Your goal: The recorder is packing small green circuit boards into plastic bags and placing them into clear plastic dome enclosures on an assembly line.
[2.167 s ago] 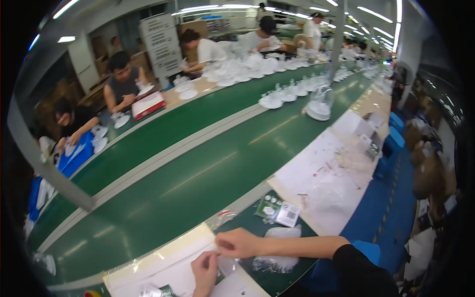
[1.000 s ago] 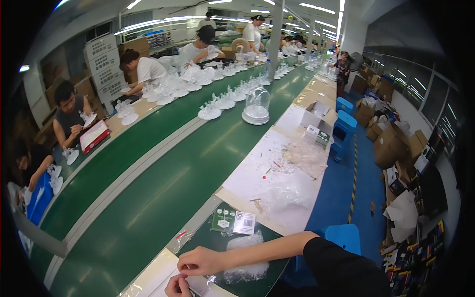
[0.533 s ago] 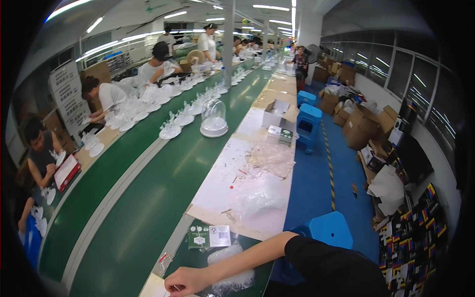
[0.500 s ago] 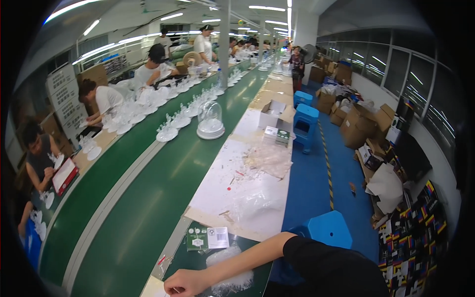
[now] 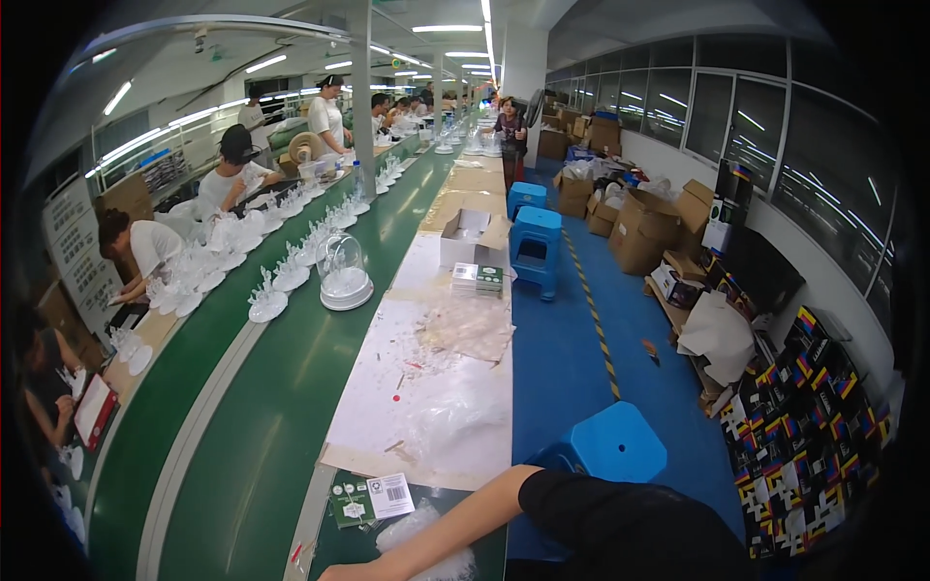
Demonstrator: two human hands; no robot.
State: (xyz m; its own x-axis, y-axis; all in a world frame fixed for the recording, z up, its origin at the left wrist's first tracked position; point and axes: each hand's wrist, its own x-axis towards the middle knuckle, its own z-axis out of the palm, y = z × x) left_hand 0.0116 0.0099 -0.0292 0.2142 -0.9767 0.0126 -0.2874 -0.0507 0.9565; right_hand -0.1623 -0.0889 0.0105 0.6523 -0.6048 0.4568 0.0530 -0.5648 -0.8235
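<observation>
My right arm reaches in from the lower right in a black sleeve. Only a strip of my right hand (image 5: 341, 573) shows at the bottom edge, and its fingers are cut off, so what it holds cannot be seen. Beneath and beside the forearm lies a crumpled clear plastic wrap (image 5: 412, 524). Just beyond the hand, a flat green-and-white printed pack (image 5: 371, 499) rests on the dark green surface. My left hand is out of the picture.
A white-covered bench (image 5: 373, 387) carries scraps, plastic film, small boxes (image 5: 477, 279) and an open carton (image 5: 473, 237). Left of it, a green conveyor (image 5: 257, 450) bears a clear dome (image 5: 343, 271) and several white figurines (image 5: 268, 298). Blue stools (image 5: 615, 443) stand at the right; people work across the line.
The view has turned to the right, so the bench and conveyor sit farther left. My right hand has dropped lower, and its fingers have left the picture.
</observation>
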